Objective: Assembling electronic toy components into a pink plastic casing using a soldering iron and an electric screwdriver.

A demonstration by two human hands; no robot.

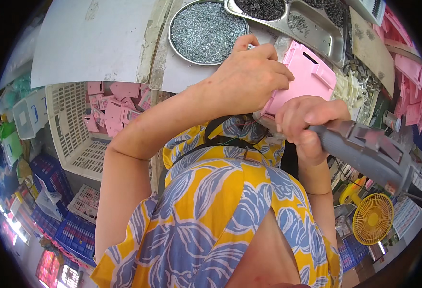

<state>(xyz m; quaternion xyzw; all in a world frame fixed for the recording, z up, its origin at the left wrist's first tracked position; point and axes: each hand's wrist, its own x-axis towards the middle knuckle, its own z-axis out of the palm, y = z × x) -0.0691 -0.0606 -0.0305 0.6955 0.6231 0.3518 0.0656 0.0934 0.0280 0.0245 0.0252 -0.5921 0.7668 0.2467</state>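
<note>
Pink case (301,86), upper right: likely light, stiff, slick; hold by edges. Left hand (255,74) touches it, grip unclear; right hand (307,120) grasps grey tool (364,146).

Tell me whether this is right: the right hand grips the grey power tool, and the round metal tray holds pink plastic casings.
Not quite: the head view shows small silvery metal pieces in the round metal tray, not pink casings. The right hand does grip the grey power tool.
</note>
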